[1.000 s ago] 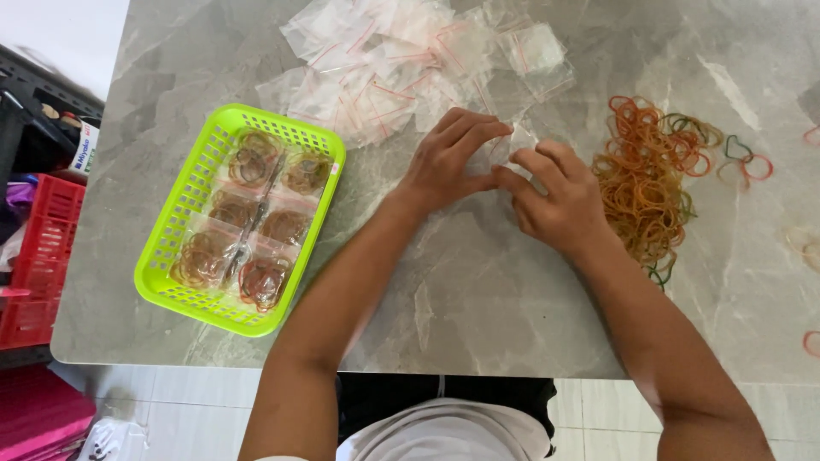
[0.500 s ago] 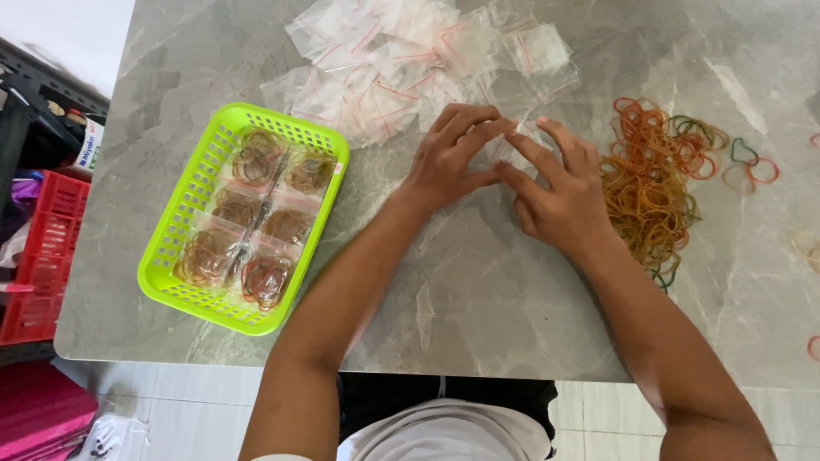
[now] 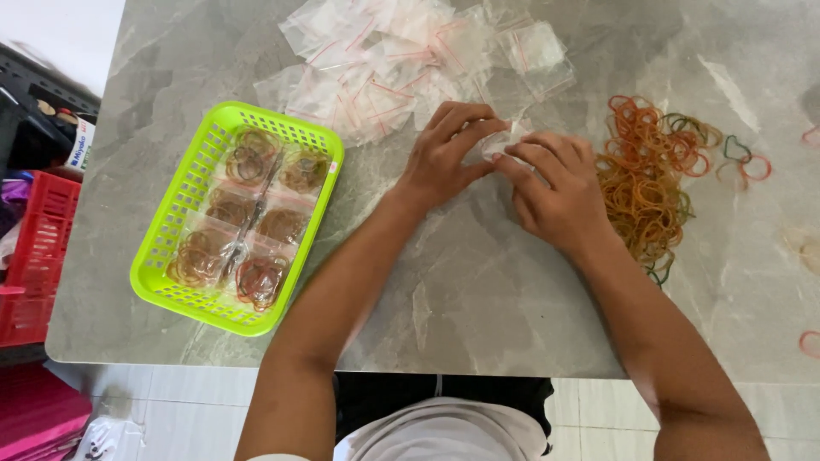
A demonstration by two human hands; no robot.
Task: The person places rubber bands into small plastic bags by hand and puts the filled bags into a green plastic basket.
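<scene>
My left hand (image 3: 444, 154) and my right hand (image 3: 559, 188) meet at the middle of a grey marble table (image 3: 478, 299), fingers pinched together on one small clear zip bag (image 3: 506, 137). What the bag holds is hidden by my fingers. A heap of empty clear zip bags (image 3: 410, 60) lies just beyond my hands. A pile of orange, red and green rubber bands (image 3: 645, 183) sits right of my right hand. A lime-green plastic basket (image 3: 184, 188) at the left holds several filled bags of rubber bands.
Stray rubber bands (image 3: 745, 162) lie scattered toward the table's right edge. A red crate (image 3: 34, 256) and a pink bin (image 3: 34, 414) stand on the tiled floor at the left, below the table. The table's near edge runs in front of my torso.
Both hands stay together on the small bag; the fingers have shifted slightly. The view has drifted a little.
</scene>
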